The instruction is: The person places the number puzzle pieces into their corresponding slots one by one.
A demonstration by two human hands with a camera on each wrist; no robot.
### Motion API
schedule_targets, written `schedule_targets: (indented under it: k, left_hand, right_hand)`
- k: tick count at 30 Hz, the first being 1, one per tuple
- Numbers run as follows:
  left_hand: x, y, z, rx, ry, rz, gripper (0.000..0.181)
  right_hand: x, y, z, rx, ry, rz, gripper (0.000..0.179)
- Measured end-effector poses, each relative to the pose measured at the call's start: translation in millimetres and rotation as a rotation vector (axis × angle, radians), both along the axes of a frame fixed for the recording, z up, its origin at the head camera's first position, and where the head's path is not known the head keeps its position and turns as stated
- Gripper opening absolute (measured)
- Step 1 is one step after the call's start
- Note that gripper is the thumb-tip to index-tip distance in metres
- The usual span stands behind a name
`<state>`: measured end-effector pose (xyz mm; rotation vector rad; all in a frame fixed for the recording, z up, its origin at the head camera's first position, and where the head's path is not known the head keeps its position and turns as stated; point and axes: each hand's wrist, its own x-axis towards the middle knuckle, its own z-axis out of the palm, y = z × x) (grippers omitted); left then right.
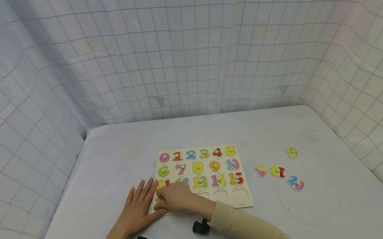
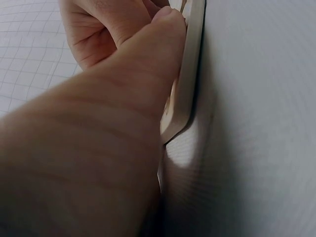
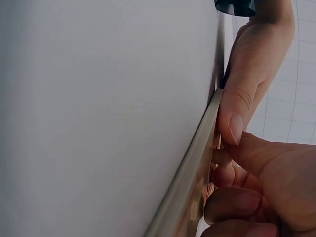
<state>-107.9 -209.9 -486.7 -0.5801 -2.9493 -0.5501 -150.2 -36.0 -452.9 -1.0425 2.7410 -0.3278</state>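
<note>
A wooden number puzzle board point(image 1: 192, 205) lies flat on the table, its upper three rows holding the pieces 0 to 15. My right hand point(image 1: 177, 197) reaches across to the board's lower left corner. There its thumb and fingers pinch the small peg point(image 3: 222, 157) of a number piece point(image 1: 159, 199), mostly hidden beneath the hand; only a greenish bit shows. My left hand point(image 1: 136, 211) rests with spread, straight fingers along the board's left edge, its thumb point(image 3: 236, 126) on the lower left corner, close to the right fingertips.
Right of the board lie several loose number pieces: a green-yellow one point(image 1: 291, 152), a pink-yellow 17 point(image 1: 261, 170), an 18 point(image 1: 277, 171) and a blue-pink 20 point(image 1: 296, 183). Vacant recesses point(image 1: 241, 196) show in the bottom row. White gridded curtains point(image 1: 186, 59) surround the table.
</note>
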Motion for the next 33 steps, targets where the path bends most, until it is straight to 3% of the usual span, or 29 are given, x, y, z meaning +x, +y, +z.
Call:
schedule_targets:
  k: [3, 9, 13, 20, 27, 33]
  left_hand:
    - [-1.6, -0.7, -2.7, -0.005, 0.016, -0.003, 0.089]
    - [-2.2, -0.2, -0.5, -0.026, -0.04, 0.012, 0.092]
    - [-2.5, 0.5, -1.3, -0.012, -0.018, 0.002, 0.091]
    - [-3.0, -1.6, -4.7, -0.01, 0.037, 0.005, 0.091]
    - [-5.1, -2.2, -0.1, -0.032, -0.049, 0.023, 0.094]
    - [-6.9, -3.2, 0.4, -0.039, -0.072, 0.028, 0.095]
  right_hand:
    - [-1.9, 1, -1.6, -0.011, -0.007, -0.013, 0.036]
    - [-4.3, 7, 0.0, -0.058, -0.052, -0.074, 0.04]
    - [-9.0, 24, 6.5, -0.114, -0.06, -0.121, 0.042]
    - [-29.6, 82, 17.2, -0.2, -0.056, -0.267, 0.042]
    - [-50.4, 151, 18.3, -0.207, -0.016, -0.427, 0.042]
    - [-54.6, 204, 14.5, -0.14, -0.08, -0.595, 0.044]
